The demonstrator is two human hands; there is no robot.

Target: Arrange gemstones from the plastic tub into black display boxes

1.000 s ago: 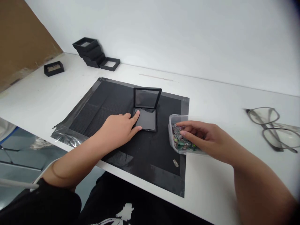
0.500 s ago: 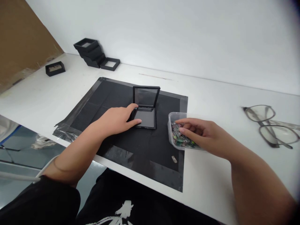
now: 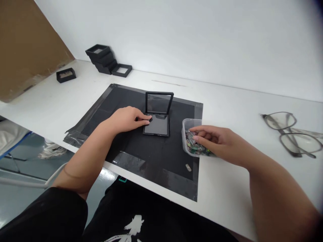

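Observation:
A black hinged case [image 3: 156, 125] with a clear window in its raised lid lies open on the black mat [image 3: 141, 151]. My left hand [image 3: 130, 119] is at the case's left edge, thumb and forefinger close together over a small dark piece. On the right, my right hand [image 3: 217, 139] reaches into a clear plastic tub [image 3: 185, 137] of small shiny, colourful pieces [image 3: 193, 144]. Its thumb and forefinger are nearly together at the pieces; whatever lies between them is too small to make out. One small pale piece [image 3: 188, 167] rests on the mat below the tub.
Eyeglasses [image 3: 290, 132] lie at the far right. Stacked black frames [image 3: 102, 58] and a single frame [image 3: 121, 70] stand by the white wall. A small black box [image 3: 66, 75] sits at the back left, near a brown board [image 3: 32, 47].
My left thumb and forefinger have drawn together at the case's left edge. The whole view has shifted slightly. My right hand stays in the tub.

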